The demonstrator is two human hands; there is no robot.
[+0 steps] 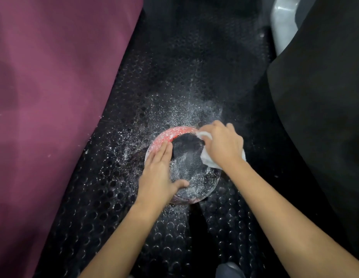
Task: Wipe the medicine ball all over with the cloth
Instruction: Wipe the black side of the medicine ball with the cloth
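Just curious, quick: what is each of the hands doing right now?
Left hand: open, flat on the medicine ball.
Right hand: holding the white cloth against the ball.

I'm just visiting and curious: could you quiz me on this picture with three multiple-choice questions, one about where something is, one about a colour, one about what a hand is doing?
1. Where does the round black-and-red textured medicine ball sit?
A. on the dark studded rubber floor mat
B. on a wooden shelf
C. in a sink

2. What colour is the crumpled cloth?
A. blue
B. white
C. green

3. What is the left hand doing?
A. hanging idle in the air
B. gripping the cloth
C. resting flat on the ball

Answers: 1 A, the studded mat shows all round the ball. 2 B, white cloth shows under the right hand. 3 C, its straight fingers lie along the ball's side.
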